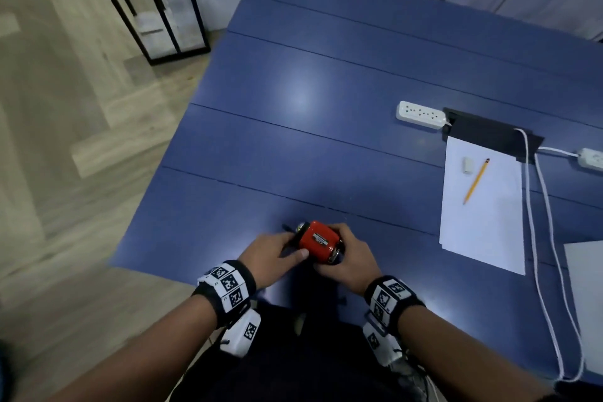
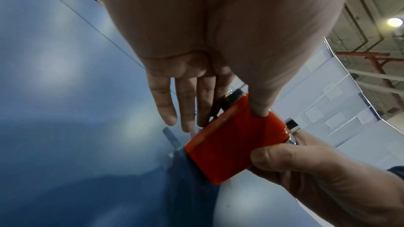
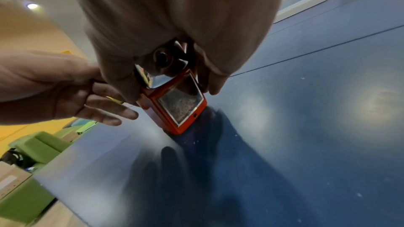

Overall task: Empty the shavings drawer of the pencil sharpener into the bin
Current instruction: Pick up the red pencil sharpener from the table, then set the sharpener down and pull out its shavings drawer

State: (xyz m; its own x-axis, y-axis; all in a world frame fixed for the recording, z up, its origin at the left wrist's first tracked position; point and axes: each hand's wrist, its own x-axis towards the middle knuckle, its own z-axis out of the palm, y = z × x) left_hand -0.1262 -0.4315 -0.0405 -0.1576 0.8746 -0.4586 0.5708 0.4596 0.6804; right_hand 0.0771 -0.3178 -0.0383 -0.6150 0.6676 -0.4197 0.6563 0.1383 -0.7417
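Pencil sharpener [image 1: 318, 241] sits near the blue counter [image 1: 293, 140] edge, left hand [image 1: 272, 254] and right hand [image 1: 350, 258] both gripping it; yanking its full shavings drawer [image 3: 180, 104] could scatter shavings.

Both forearms are bare. Each wrist wears a black band [image 1: 225, 287] [image 1: 393, 300] covered in white square tags with black coded patterns, and a white camera block [image 1: 241, 334] hangs beneath each.
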